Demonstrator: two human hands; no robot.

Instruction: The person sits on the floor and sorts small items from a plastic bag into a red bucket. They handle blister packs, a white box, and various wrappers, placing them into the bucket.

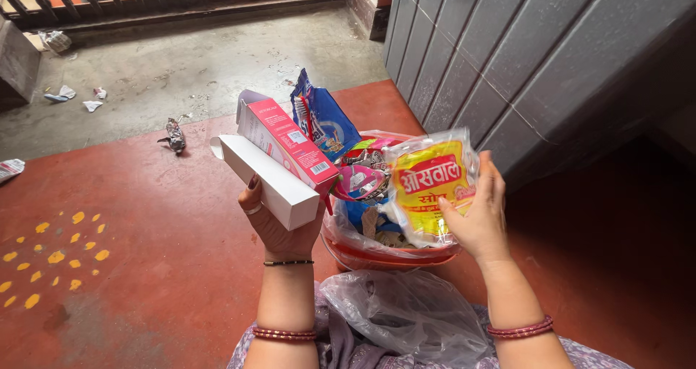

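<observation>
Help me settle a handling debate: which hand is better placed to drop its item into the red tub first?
Probably the right hand: its yellow soap packet hangs directly over the red tub. The left hand holds its two boxes beside the tub, over the floor.

Red painted floor (145,267), yellow dots (54,256), red basin (391,256), crumpled wrapper (174,135) lying near grey concrete
</observation>
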